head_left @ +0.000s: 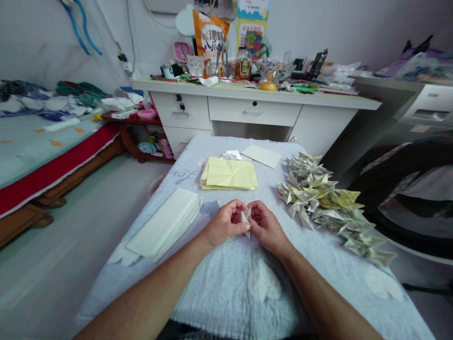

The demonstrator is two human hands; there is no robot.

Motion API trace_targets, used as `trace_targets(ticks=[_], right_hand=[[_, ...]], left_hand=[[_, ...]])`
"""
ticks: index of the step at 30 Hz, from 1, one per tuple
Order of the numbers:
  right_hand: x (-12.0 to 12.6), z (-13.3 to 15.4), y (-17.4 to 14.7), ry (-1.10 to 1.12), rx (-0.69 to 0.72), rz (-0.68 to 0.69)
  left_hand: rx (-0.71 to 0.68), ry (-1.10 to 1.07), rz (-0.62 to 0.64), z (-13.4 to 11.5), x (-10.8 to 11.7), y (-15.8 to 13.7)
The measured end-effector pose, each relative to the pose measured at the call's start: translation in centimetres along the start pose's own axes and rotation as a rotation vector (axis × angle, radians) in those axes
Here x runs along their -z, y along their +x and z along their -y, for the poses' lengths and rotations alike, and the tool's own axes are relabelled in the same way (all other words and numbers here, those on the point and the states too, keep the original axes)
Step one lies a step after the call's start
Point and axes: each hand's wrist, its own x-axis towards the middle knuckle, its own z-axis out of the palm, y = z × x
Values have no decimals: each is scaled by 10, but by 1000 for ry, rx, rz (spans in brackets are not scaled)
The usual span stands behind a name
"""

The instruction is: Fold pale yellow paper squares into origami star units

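Note:
Between my two hands is a small folded paper piece (246, 216), pale and pointed at its lower end. My left hand (228, 220) pinches it from the left, thumb across its front. From the right, my right hand (264, 224) grips its other edge; some fingertips are hidden behind the paper. A stack of yellow paper sheets (231, 174) lies just beyond my hands. To the left rests a pile of long white folded paper (164, 222). Many folded paper pieces (325, 198), grey-white and yellowish with pointed tips, are heaped in rows on the right.
A pale blue cloth (219, 288) covers the table. Near its far end lie a cream sheet (262, 156) and a crumpled white paper (231, 155). Behind stands a white desk (255, 111) crowded with items. A bed (53, 141) is at left, a washing machine (417, 189) at right.

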Motion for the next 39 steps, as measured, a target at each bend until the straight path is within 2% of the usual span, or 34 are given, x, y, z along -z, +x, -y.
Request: trace_targets(ticks=[22, 39], right_hand=[[0, -2, 0, 0, 8, 23], [2, 1, -1, 64, 34, 50]], left_hand=[[1, -13, -42, -2, -1, 0], [16, -114, -46, -3, 0, 1]])
